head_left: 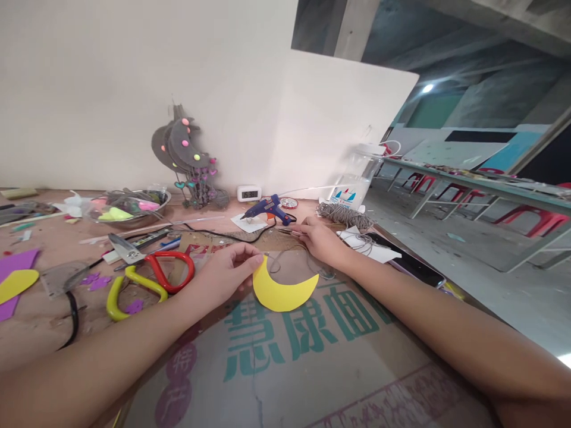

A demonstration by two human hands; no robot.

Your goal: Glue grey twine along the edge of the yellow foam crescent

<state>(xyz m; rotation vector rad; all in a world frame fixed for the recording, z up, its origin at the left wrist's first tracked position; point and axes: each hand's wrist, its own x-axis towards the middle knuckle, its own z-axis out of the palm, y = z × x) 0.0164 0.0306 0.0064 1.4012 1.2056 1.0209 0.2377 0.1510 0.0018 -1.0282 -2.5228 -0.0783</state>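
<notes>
A yellow crescent moon cutout (285, 295) is pinched at its left tip between the thumb and fingers of my left hand (238, 268). It sits above the printed cardboard (312, 368). Farther out, my right hand (317, 239) has its fingers closed at a thin metal tool (286, 232), whose exact kind is too small to tell. Just beyond that tool rests a blue glue gun (267, 208). Grey yarn (307, 255) trails loosely between the two hands.
Red-handled scissors (169, 270) and yellow-handled scissors (118, 294) lie left. Behind stand a metal bowl (160, 205), a grey decorated moon craft (182, 148), a small clock (248, 193) and a clear jug (359, 172). A yarn bundle (343, 215) and a phone (417, 267) are right.
</notes>
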